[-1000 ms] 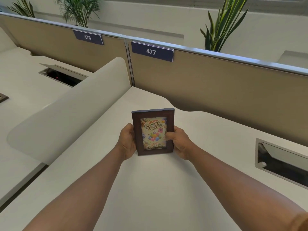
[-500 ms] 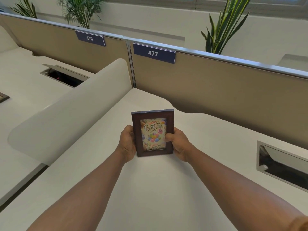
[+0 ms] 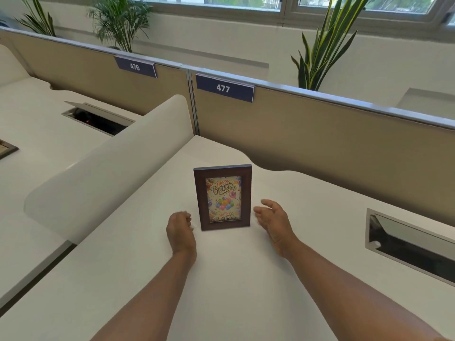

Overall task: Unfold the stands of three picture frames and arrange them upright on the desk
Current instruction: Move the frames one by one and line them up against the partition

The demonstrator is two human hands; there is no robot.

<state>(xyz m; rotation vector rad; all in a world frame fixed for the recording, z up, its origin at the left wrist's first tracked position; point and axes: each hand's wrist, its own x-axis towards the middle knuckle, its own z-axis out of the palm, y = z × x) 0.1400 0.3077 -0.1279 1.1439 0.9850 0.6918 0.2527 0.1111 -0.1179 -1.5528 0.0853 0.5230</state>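
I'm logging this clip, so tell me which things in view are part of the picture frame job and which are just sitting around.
Part of the job:
- picture frame, standing upright on the desk
- left hand and right hand, both off the frame, one on each side

Just around:
- cable hatch at right
- desk labels 476 and 477
- white side divider
- plants behind the partition
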